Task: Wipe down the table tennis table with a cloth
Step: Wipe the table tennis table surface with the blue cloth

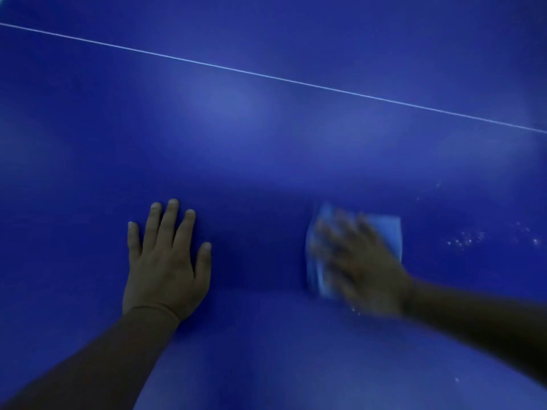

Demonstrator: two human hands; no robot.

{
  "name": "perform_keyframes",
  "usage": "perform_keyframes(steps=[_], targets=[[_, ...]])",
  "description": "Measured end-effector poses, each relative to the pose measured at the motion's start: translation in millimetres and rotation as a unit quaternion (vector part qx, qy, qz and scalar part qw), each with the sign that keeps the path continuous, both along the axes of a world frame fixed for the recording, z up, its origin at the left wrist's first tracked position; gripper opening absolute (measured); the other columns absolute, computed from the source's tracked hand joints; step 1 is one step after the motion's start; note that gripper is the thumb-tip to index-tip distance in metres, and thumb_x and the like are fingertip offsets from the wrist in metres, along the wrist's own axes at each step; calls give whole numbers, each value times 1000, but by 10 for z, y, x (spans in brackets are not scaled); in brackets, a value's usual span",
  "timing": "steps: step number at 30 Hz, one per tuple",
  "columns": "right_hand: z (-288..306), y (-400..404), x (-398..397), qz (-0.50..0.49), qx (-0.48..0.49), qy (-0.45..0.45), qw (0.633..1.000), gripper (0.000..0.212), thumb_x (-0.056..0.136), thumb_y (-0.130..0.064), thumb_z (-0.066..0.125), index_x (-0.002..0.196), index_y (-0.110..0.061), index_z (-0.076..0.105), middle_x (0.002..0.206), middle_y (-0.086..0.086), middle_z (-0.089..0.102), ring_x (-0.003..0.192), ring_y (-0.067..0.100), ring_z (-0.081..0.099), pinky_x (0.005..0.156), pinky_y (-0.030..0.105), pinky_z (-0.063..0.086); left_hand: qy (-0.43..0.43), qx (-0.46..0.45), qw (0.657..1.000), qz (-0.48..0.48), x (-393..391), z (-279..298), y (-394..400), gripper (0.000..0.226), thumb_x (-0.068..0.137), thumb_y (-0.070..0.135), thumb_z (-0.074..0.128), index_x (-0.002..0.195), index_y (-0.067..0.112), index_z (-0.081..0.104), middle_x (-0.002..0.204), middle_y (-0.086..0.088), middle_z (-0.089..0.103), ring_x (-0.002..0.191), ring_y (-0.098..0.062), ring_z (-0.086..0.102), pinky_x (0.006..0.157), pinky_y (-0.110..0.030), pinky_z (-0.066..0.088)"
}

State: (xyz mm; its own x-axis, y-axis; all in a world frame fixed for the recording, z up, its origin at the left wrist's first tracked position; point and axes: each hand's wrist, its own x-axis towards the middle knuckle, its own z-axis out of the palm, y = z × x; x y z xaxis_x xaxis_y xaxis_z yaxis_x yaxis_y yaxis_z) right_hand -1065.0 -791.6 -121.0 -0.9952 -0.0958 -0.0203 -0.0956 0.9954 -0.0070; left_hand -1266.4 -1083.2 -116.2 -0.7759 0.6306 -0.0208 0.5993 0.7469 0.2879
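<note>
The blue table tennis table (266,149) fills the whole view. A thin white line (281,78) runs across it from upper left to right. My left hand (165,261) lies flat on the surface, fingers spread and straight, holding nothing. My right hand (361,261) is blurred with motion and presses flat on a light blue cloth (390,232), which sticks out beyond my fingers on the left and upper right. Both forearms reach in from the bottom of the view.
Small pale droplets or specks (464,241) dot the table to the right of the cloth, with a few more near the wrist (355,310). No table edge or net is in sight.
</note>
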Motion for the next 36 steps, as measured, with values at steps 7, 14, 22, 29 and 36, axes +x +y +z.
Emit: perform_keyframes(steps=[7, 14, 22, 29, 36], targets=[[170, 530, -111, -123, 19, 12, 992, 63, 100, -56, 22, 148, -21, 44, 156, 12, 37, 141, 42, 37, 110, 59, 32, 5, -3, 1000, -2, -12, -9, 13, 74, 94, 56, 20, 150, 10, 37, 162, -11, 24, 152, -27, 8, 122, -55, 2], [94, -528, 138, -239, -21, 28, 970, 59, 98, -50, 30, 150, -26, 41, 160, 8, 32, 144, 40, 31, 112, 60, 26, -46, 23, 999, -6, -94, -25, -19, 78, 88, 61, 27, 150, 14, 38, 163, -9, 21, 152, -25, 6, 120, -51, -5], [231, -710, 956, -110, 14, -4, 994, 51, 98, -46, 38, 143, -25, 49, 152, 12, 44, 133, 46, 45, 102, 57, 34, -121, 100, 986, -48, 311, 379, -729, 71, 90, 50, 36, 148, 8, 42, 160, -15, 27, 151, -29, 15, 122, -46, 4], [146, -1260, 1189, -377, -13, 17, 926, 61, 99, -53, 23, 153, -26, 36, 162, 5, 28, 146, 38, 27, 114, 60, 22, -29, 28, 984, -174, 1461, 303, -1807, 62, 93, 40, 39, 143, 5, 48, 158, -16, 30, 148, -33, 22, 119, -54, 15], [96, -2487, 2320, -177, -48, -46, 982, 57, 102, -56, 28, 155, -35, 26, 165, -3, 20, 152, 29, 18, 118, 58, 17, -40, -56, 985, -157, 2075, 165, -2163, 73, 101, 55, 11, 149, 9, 41, 162, -15, 21, 151, -31, 11, 120, -50, 5]])
